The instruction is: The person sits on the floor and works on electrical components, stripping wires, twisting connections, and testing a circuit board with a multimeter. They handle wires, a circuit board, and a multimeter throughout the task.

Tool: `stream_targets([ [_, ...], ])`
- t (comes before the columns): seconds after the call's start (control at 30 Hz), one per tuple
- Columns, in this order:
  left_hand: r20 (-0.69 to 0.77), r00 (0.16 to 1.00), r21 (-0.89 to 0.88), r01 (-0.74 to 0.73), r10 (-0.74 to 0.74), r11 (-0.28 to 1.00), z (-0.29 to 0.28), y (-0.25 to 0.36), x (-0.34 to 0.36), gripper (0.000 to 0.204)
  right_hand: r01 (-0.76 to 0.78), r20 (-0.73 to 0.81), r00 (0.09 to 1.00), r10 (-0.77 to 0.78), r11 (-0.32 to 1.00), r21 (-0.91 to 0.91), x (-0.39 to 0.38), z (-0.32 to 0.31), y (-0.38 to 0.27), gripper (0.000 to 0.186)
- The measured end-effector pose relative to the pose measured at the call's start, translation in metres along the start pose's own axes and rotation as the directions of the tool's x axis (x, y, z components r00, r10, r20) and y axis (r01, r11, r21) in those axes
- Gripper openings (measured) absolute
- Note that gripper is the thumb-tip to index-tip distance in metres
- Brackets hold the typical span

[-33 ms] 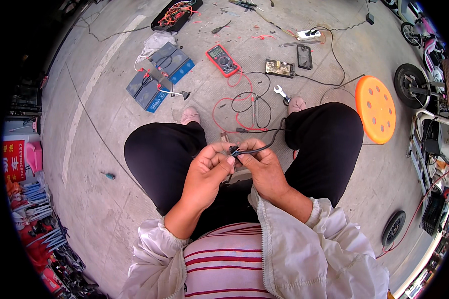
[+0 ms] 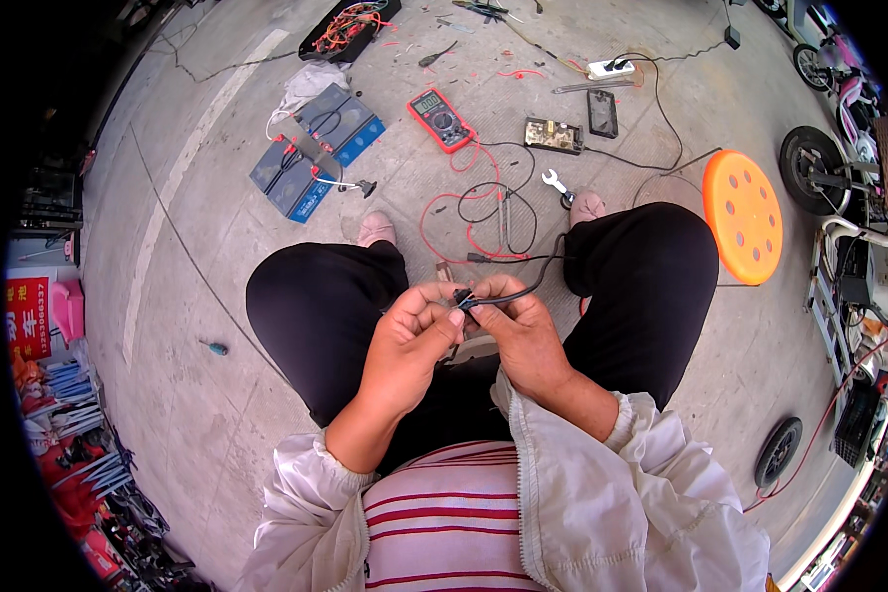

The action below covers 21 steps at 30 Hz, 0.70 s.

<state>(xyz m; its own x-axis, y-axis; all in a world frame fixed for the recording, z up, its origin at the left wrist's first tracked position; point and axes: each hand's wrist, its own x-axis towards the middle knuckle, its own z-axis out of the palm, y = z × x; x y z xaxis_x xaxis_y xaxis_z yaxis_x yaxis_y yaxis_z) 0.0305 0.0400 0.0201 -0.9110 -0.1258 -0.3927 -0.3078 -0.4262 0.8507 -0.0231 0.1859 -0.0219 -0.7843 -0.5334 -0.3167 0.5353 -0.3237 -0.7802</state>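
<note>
Between my knees my two hands meet, their fingertips close together. My left hand (image 2: 409, 340) is closed in a pinch on a small black connector (image 2: 462, 295) at the end of a black cable. The cable (image 2: 531, 286) itself runs through the closed thumb and fingers of my right hand (image 2: 525, 343), then loops up past my right knee. Thin wires show between the fingertips, but my fingers hide most of the joint. Just beyond my hands, a black plug on a lead (image 2: 477, 258) lies on the floor.
Ahead lie a red multimeter (image 2: 441, 120) with tangled leads, blue-sided batteries (image 2: 311, 202), an opened circuit box (image 2: 553, 135), a wrench (image 2: 555, 182) and a white power strip (image 2: 610, 69). An orange stool (image 2: 742, 217) stands right; a screwdriver (image 2: 217, 348) lies left.
</note>
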Motion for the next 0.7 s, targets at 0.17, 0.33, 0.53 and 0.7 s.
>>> stream_targets([
  [0.17,-0.018,0.999,0.012,-0.028,0.028,1.000,0.001,0.000,0.000,0.018,-0.020,-0.015,1.000,0.020,1.000,-0.017,-0.003,0.002,-0.002,0.007],
  [0.33,-0.098,0.988,0.089,-0.112,0.120,0.990,0.006,-0.007,0.002,0.013,-0.030,0.025,0.999,0.033,0.993,-0.112,-0.006,0.001,-0.004,0.016],
  [0.53,-0.158,0.977,0.080,-0.129,0.140,0.988,0.008,-0.011,0.005,0.010,-0.077,-0.005,0.997,0.077,0.995,-0.063,-0.015,0.008,-0.003,0.013],
  [0.7,-0.202,0.964,0.128,-0.152,0.175,0.980,0.005,-0.017,0.008,0.009,-0.147,0.007,0.989,0.147,0.988,-0.052,-0.022,0.008,-0.009,0.012],
])
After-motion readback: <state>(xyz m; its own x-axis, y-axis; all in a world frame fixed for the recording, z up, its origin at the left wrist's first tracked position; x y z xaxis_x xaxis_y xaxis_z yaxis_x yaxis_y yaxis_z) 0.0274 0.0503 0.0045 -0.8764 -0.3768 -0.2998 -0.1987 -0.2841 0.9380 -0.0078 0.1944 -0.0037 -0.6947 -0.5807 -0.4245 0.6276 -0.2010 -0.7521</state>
